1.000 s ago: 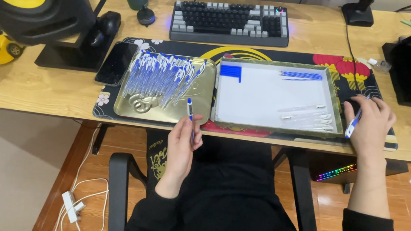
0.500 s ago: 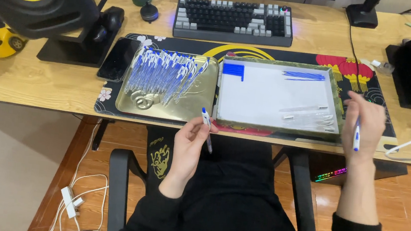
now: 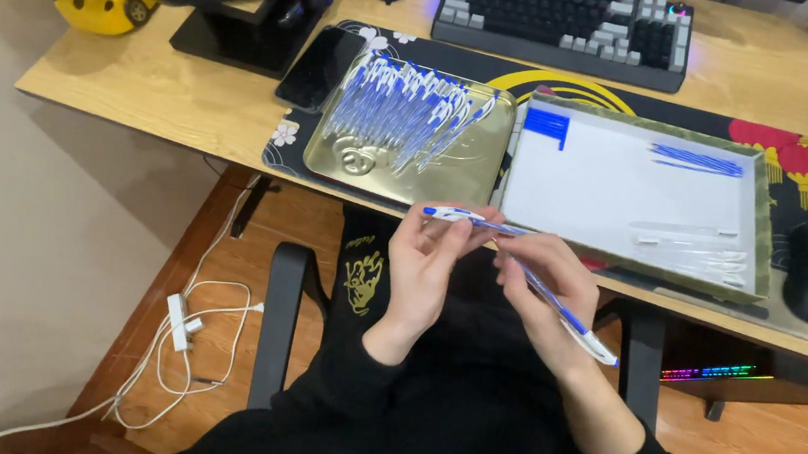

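Below the desk edge (image 3: 187, 117), both hands meet over the lap. Left hand (image 3: 430, 264) pinches a blue-capped pen (image 3: 459, 217) lying flat; right hand (image 3: 551, 291) grips a second pen (image 3: 563, 316) slanting toward four o'clock. Gold tray (image 3: 473, 174) of pens sits at eleven o'clock, paper-lined tray (image 3: 760, 222) at one.

Single head-worn view, steeply downward and slightly leftward onto desk edge (image 3: 177, 126) and lap, seemingly fairly close.

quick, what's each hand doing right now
Left hand: closed on a slim blue-capped white pen part, held level.
Right hand: closed on a blue and white ballpoint pen, slanting down to the right.
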